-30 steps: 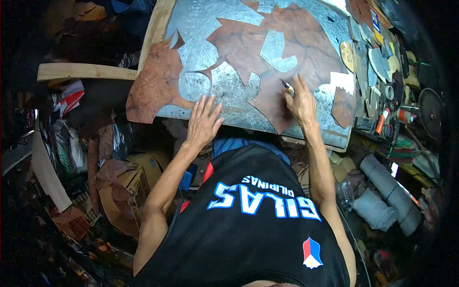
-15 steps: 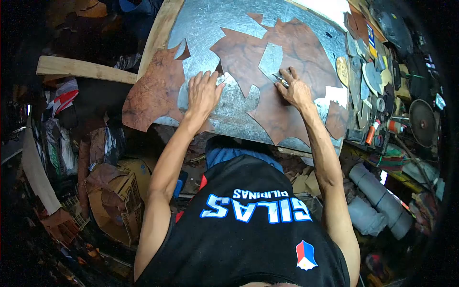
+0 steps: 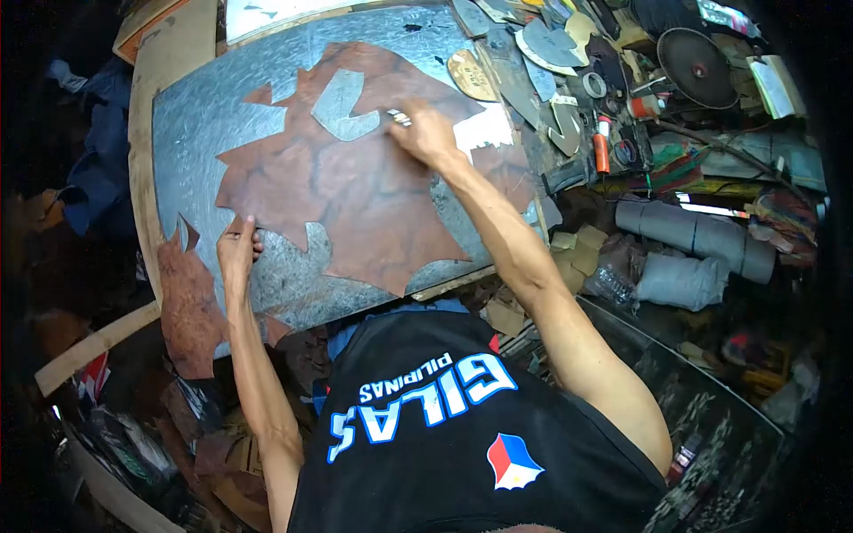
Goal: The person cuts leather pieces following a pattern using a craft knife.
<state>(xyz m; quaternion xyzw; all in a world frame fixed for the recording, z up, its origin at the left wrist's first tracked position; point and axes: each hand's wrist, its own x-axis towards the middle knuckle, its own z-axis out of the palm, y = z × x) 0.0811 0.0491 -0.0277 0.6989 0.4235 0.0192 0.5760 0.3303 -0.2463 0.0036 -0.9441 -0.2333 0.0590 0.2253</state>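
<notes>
A large brown leather piece (image 3: 355, 178) with a ragged outline lies flat on the metal-topped table (image 3: 197, 115). At its near left edge my left hand (image 3: 236, 256) is closed, thumb on top of the leather and fingers curled at the rim. My right hand (image 3: 425, 135) is closed round a short slim tool (image 3: 399, 117) with a pale end, just above the leather; its kind is not clear. Left of that hand, a grey shape (image 3: 339, 99) the colour of the tabletop looks like a cut-out opening in the leather. A second brown leather piece (image 3: 188, 298) hangs over the table's left corner.
Flat pattern pieces (image 3: 544, 49), a roll of tape (image 3: 593, 85) and an orange tube (image 3: 601, 151) crowd the right side. Beyond them stands a round dark disc (image 3: 697, 69). Wooden planks (image 3: 98, 348) edge the table's left. Grey rolls (image 3: 693, 233) lie at the lower right.
The view has swung to the right. My left hand, flat with fingers spread before, now pinches the leather's edge. My right hand has moved away from the grey shape, showing more of it.
</notes>
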